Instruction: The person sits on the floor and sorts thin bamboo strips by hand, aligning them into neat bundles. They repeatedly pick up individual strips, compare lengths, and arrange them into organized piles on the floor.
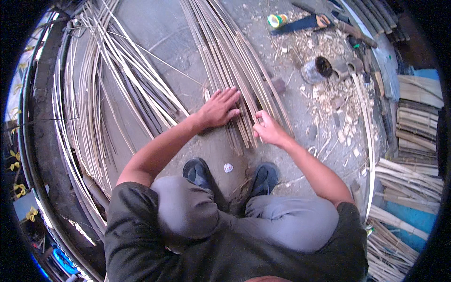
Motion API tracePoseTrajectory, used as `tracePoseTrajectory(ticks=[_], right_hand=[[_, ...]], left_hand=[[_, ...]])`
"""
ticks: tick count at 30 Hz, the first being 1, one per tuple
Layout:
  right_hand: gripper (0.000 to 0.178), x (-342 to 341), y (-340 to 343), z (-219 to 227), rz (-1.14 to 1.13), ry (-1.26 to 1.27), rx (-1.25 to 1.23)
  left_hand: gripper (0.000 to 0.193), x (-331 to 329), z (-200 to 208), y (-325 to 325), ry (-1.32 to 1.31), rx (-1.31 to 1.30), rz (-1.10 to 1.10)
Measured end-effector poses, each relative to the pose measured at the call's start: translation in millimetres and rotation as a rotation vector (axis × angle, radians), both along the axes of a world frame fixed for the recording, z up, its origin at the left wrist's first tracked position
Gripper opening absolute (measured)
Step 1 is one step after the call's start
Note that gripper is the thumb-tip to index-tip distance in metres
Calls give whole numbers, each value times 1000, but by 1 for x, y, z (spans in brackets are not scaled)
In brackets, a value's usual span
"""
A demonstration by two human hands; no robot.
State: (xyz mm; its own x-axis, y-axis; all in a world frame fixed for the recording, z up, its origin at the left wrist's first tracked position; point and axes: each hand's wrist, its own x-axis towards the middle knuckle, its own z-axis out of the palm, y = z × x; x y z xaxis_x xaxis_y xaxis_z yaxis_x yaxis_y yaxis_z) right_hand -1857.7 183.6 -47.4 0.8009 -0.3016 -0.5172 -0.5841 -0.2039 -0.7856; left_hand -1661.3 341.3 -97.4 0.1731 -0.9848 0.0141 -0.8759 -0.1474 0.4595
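Clearly, the left hand (220, 108) lies wide and flat, palm down, across a spread of thin strips (213, 51), its fingers reaching toward the floor's (155, 33) right edge and its thumb held apart from them. The left forearm (164, 148) slants in from the floor's near left corner, elbow bent outward. Just beside, nearer the right edge, the right hand (268, 129) is narrow: its fingers curl and its thumb presses inward, pinching what looks like one strip near the spread's near end. The right forearm (314, 169) angles in from the near right corner, its elbow out too.

The spread runs along the floor from its far edge to just ahead of two dark sandals (197, 173). A second pile of strips (134, 77) fans out toward the left edge. Near the far right corner lie a saw (296, 25) and wood shavings (324, 44), with a dark-mouthed tube (314, 71) among the shavings.
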Motion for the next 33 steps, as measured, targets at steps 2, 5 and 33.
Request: tracePoseTrajectory(ticks=[2,5,33], right_hand=[[28,9,19,22,-105,-232,-133],[26,11,42,39,-71,-353,-178],[35,22,47,10,79,-343,57]], left_hand=[[69,-1,-2,-7,-32,13,1],[68,1,4,-21,-75,16,-61],[22,7,42,-4,1472,-17,821]])
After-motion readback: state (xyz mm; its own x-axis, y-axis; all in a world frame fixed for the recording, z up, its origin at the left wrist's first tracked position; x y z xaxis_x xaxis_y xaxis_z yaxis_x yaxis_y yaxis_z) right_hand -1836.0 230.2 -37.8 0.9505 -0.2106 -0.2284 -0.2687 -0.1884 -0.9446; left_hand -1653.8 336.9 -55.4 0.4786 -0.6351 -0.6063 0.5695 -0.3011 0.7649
